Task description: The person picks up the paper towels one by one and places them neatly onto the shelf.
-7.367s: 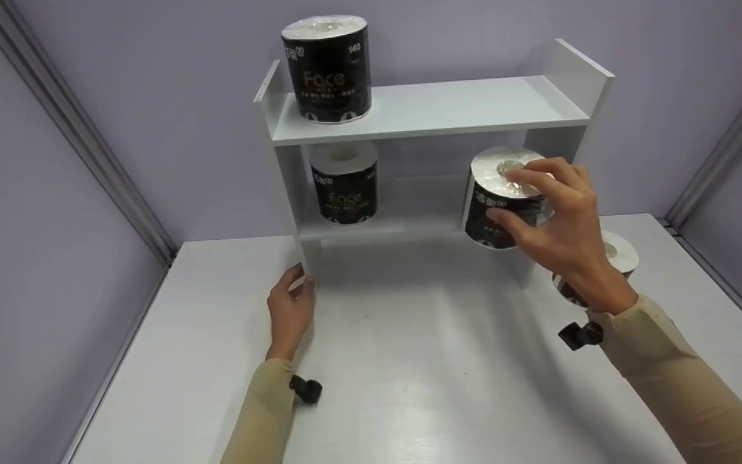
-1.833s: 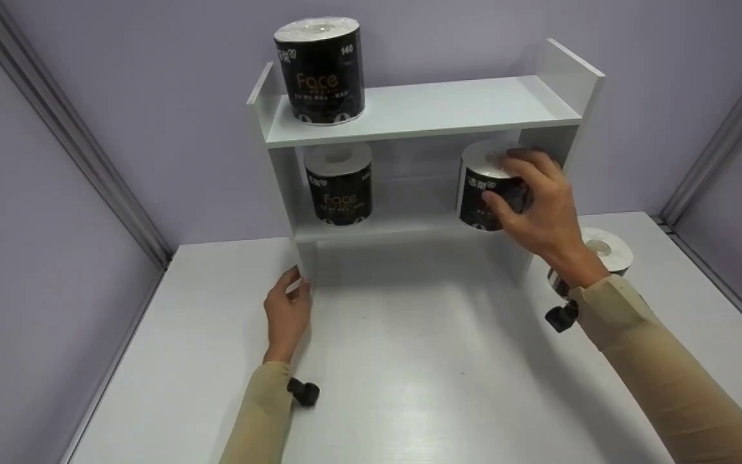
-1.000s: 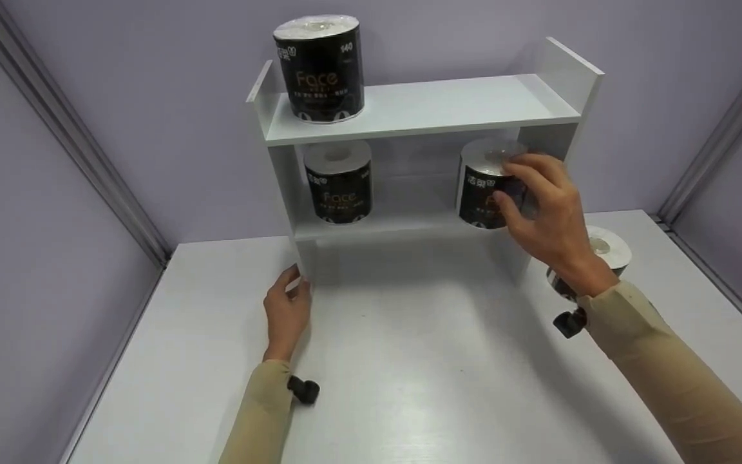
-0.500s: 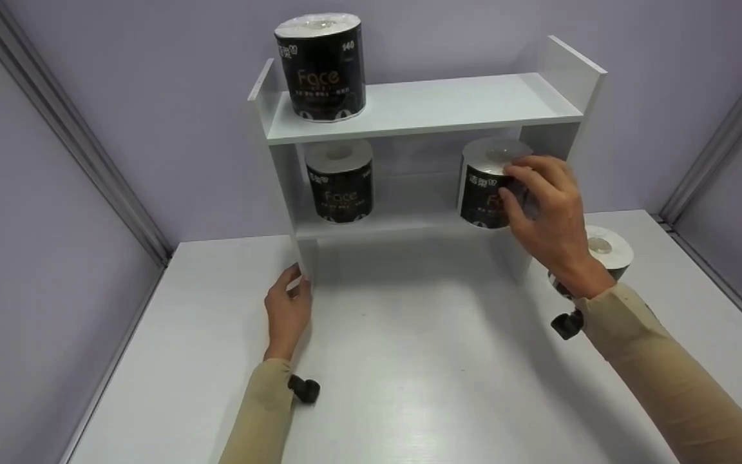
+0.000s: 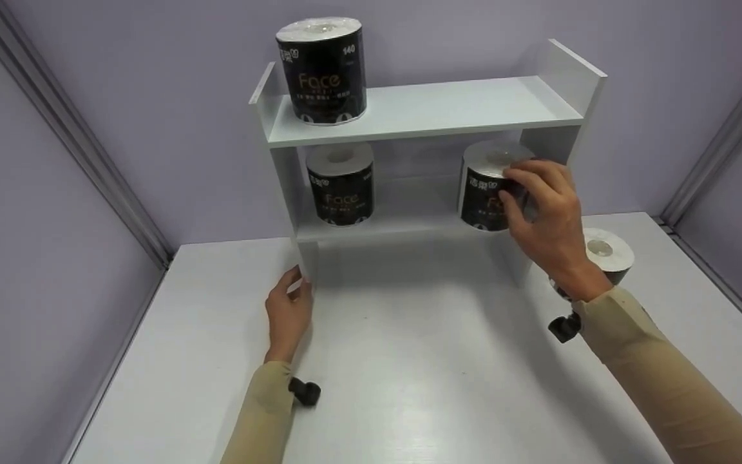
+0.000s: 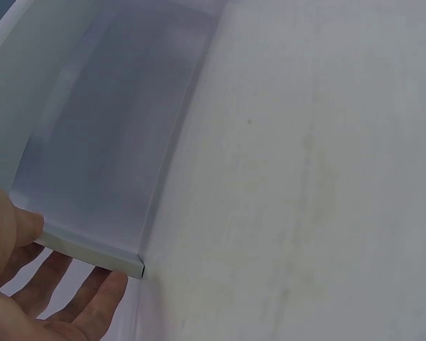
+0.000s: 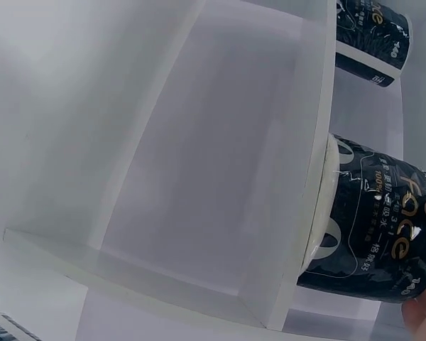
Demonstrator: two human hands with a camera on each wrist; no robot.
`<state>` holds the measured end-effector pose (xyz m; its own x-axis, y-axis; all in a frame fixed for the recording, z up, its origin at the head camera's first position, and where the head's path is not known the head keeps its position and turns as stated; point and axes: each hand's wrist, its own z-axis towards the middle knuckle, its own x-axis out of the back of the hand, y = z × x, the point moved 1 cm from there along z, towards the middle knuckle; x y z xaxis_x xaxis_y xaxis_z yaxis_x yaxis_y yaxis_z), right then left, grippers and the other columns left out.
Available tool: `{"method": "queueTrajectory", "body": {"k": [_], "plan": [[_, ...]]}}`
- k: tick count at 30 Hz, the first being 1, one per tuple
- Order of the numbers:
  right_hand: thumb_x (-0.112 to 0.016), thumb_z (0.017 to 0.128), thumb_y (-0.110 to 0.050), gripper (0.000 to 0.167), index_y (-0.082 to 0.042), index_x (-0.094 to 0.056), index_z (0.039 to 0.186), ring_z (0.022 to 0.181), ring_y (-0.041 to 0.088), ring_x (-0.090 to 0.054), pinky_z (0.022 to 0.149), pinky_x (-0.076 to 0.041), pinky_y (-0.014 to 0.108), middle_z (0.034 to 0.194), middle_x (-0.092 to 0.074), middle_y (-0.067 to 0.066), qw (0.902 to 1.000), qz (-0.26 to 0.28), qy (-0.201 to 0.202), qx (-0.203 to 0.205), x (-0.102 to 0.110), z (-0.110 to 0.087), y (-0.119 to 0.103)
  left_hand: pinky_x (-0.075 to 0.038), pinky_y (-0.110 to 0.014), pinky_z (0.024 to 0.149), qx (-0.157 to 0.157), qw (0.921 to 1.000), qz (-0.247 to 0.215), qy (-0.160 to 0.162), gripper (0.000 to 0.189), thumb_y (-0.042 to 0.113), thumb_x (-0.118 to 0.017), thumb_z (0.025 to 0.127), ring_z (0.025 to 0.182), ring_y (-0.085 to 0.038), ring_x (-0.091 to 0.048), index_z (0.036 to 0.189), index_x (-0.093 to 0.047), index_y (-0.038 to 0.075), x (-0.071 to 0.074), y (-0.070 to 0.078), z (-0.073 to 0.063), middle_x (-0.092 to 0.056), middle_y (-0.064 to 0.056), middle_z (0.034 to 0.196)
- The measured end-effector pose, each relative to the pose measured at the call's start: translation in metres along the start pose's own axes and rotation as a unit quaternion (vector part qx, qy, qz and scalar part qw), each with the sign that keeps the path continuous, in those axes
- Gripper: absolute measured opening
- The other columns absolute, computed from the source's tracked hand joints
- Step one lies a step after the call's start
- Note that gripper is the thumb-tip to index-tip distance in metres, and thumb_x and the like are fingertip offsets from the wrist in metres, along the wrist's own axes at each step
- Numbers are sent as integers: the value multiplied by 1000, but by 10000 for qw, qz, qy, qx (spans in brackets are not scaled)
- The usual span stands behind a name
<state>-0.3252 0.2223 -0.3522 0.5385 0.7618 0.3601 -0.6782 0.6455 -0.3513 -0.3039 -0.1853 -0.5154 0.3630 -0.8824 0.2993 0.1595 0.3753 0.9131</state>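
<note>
The tan-sleeved left arm [image 5: 260, 409] extends forward and low, the left hand [image 5: 288, 312] bent, thumb opposite fingers. The tan-sleeved right arm [image 5: 664, 367] angles inward, the right hand [image 5: 550, 216] higher, fingers curved, thumb opposed.

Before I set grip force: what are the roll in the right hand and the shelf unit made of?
Roll: likely paper, by its white end with a central hole; black printed wrap, creases and highlights suggesting glossy plastic film.
Shelf unit: perhaps painted or laminated board; flat white faces, soft sheen, inside not visible.
</note>
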Motion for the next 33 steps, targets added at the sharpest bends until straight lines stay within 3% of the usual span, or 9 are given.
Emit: {"method": "queueTrajectory", "body": {"k": [17, 33], "plan": [[-79, 93, 0, 25, -6, -79, 117, 122, 32, -59, 105, -46, 40, 124, -71, 12, 9999, 128, 92, -40, -3, -1, 3, -59, -52, 104, 151, 9998, -53, -76, 44, 16, -60, 110, 128, -41, -68, 151, -58, 1, 0, -1, -2, -62, -21, 149], [-77, 94, 0, 25, -6, -79, 118, 120, 34, -59, 103, -45, 43, 123, -71, 13, 9997, 186, 177, 10, -8, 4, 4, -59, -53, 104, -7, 9999, -102, -71, 43, 16, -60, 110, 127, -43, -68, 150, -58, 1, 1, 2, -2, -62, -22, 148]]}}
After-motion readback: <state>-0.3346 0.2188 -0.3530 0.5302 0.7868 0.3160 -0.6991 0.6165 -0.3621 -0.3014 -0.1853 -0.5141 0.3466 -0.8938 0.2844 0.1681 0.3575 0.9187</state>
